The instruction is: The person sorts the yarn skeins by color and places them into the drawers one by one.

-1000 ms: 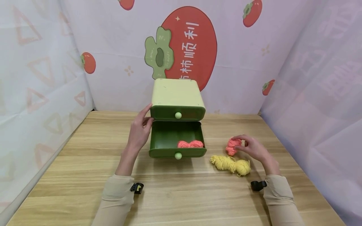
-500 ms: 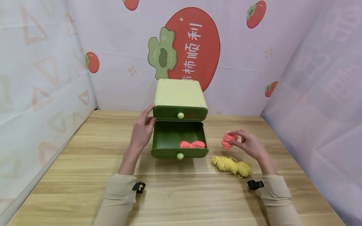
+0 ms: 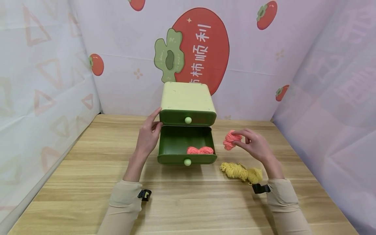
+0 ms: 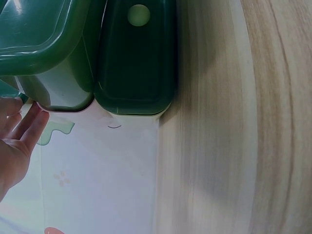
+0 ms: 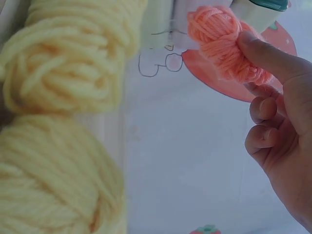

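A cream-and-green drawer cabinet (image 3: 188, 96) stands at the back centre. An open green drawer (image 3: 173, 140) sticks out below its top drawer and holds a coral yarn skein (image 3: 200, 150). My left hand (image 3: 147, 137) rests on the cabinet's left side, index finger at the upper front corner, thumb at the edge lower down. To the right of the drawer, my right hand (image 3: 257, 145) pinches another coral yarn skein (image 5: 219, 44) between thumb and fingers, over the table. Yellow yarn skeins (image 3: 241, 172) lie nearer me, large in the right wrist view.
The left wrist view shows a shut drawer with a pale knob (image 4: 139, 15) beneath the open one, close to the wooden table (image 4: 214, 146). Printed cloth walls (image 3: 252, 65) enclose the table at the back and both sides.
My right hand has lifted the coral skein from beside the yellow yarn and carried it left toward the drawer. The left hand has stayed at the cabinet; the head view has shifted slightly.
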A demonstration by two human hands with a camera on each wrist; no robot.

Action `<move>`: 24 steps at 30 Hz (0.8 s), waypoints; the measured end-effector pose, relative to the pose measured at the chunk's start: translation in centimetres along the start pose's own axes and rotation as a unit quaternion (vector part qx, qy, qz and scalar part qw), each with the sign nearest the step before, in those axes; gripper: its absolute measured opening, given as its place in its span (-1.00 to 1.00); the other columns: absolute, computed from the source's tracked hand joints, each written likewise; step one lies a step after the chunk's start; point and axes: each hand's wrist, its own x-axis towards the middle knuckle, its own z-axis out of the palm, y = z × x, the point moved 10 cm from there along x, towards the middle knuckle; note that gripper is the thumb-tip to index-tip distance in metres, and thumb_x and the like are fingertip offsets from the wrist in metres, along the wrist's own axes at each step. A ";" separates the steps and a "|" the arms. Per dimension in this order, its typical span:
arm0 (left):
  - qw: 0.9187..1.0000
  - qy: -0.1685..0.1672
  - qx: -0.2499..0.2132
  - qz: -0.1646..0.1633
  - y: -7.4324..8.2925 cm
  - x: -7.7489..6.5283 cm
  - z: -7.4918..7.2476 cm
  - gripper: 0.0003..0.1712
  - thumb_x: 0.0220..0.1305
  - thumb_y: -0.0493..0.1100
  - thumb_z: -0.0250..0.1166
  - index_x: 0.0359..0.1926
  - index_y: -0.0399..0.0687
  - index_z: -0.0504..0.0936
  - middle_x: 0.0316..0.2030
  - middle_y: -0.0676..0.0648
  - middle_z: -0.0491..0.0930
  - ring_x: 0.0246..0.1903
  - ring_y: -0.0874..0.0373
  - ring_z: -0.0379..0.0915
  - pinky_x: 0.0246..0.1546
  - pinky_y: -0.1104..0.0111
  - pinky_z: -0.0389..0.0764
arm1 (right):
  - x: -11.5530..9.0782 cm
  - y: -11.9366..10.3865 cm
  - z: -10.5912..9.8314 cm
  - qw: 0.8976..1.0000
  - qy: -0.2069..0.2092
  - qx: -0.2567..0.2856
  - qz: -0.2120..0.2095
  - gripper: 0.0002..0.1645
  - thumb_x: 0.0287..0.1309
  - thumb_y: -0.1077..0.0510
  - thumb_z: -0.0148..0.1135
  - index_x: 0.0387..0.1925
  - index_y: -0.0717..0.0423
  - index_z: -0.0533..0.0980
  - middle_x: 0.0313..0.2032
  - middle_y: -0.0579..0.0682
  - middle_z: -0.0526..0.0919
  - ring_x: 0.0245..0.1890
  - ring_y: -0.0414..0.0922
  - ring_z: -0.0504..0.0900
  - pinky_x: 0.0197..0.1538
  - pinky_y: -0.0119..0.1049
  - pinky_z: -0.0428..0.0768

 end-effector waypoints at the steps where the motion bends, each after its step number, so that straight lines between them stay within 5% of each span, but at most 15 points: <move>1: 1.000 0.000 0.000 0.000 0.0 0.0 0.0 -0.32 0.38 -0.41 0.19 0.44 0.13 0.36 0.36 -0.09 0.42 -0.02 -0.12 0.67 0.02 0.13 0.71 | 0.1 -0.2 0.0 1.000 0.002 0.001 -0.002 -0.58 -0.01 0.15 0.53 -0.03 -0.08 0.69 -0.33 -0.17 0.59 -0.58 -0.36 0.25 -0.56 -0.45 0.26; 16: 1.000 0.001 -0.006 0.005 0.0 0.1 0.1 -0.33 0.38 -0.41 0.18 0.44 0.10 0.37 0.36 -0.10 0.41 -0.03 -0.13 0.67 0.02 0.14 0.71 | 2.5 -5.3 -1.4 0.987 0.092 0.027 -0.128 -0.49 -0.19 0.31 0.59 -0.08 0.05 0.69 -0.35 -0.09 0.63 -0.59 -0.37 0.25 -0.55 -0.60 0.15; 24: 1.000 0.004 -0.004 0.008 -0.1 0.1 0.1 -0.33 0.37 -0.42 0.18 0.44 0.10 0.37 0.35 -0.11 0.42 -0.04 -0.13 0.68 0.01 0.13 0.72 | 3.9 -7.8 0.6 0.983 0.081 0.060 -0.151 -0.51 -0.16 0.27 0.59 -0.08 0.02 0.69 -0.24 -0.08 0.69 -0.61 -0.36 0.24 -0.55 -0.61 0.17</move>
